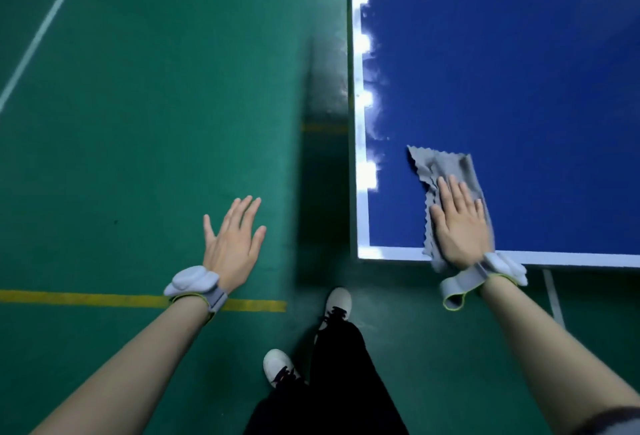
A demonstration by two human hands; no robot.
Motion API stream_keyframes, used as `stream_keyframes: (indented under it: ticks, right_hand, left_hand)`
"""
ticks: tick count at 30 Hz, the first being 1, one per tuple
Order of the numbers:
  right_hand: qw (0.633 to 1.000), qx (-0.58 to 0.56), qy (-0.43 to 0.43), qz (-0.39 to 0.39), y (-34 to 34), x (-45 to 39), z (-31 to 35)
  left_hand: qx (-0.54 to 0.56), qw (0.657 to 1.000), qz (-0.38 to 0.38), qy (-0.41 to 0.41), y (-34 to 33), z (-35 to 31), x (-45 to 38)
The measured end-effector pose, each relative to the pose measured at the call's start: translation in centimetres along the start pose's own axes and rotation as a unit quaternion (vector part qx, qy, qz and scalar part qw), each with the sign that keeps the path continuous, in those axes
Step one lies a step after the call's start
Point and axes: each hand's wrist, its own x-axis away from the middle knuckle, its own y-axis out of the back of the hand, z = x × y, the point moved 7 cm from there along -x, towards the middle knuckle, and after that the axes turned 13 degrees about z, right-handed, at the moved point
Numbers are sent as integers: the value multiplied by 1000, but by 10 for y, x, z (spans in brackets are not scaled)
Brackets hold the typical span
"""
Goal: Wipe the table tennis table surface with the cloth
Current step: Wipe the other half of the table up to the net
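Observation:
The blue table tennis table [502,63] with white edge lines fills the upper right. A grey cloth [446,166] with a wavy hem lies on its near left corner, one end hanging over the near edge. My right hand [459,226] lies flat on the cloth, palm down, fingers together, pressing it onto the surface. My left hand [232,244] hovers over the green floor left of the table, fingers spread, holding nothing. Both wrists wear grey bands with white pods.
Green sports floor [145,105] with white and yellow lines lies to the left. My feet in white shoes [337,303] stand just off the table's near left corner. A table leg [554,296] shows under the near edge at right. Bright light reflections run along the table's left edge.

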Motion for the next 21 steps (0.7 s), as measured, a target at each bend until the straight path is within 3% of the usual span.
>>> stream_keyframes:
  ticks: [6,9,13,15,18,21]
  right_hand:
    - [985,-92,-137,-58,20,-70,25]
    - [980,-117,-145,-73,23,-97,68]
    - [997,-72,-21,-33,19,-115,128]
    - [996,-28,88,-10,14,-105,145]
    - [961,46,272,34,-4,-69,158]
    - [938,78,330,68,-18,-46,142]
  left_hand:
    - [-20,1000,-1,-17,13,-32,-43]
    - [-5,1000,-19,0,28,-38,-60]
    - [29,998,-49,33,35,-40,-70]
    - [36,997,-41,50,27,-39,-72]
    - [40,996,-21,74,16,-40,-77]
    - [59,996,-19,65,15,-56,-90]
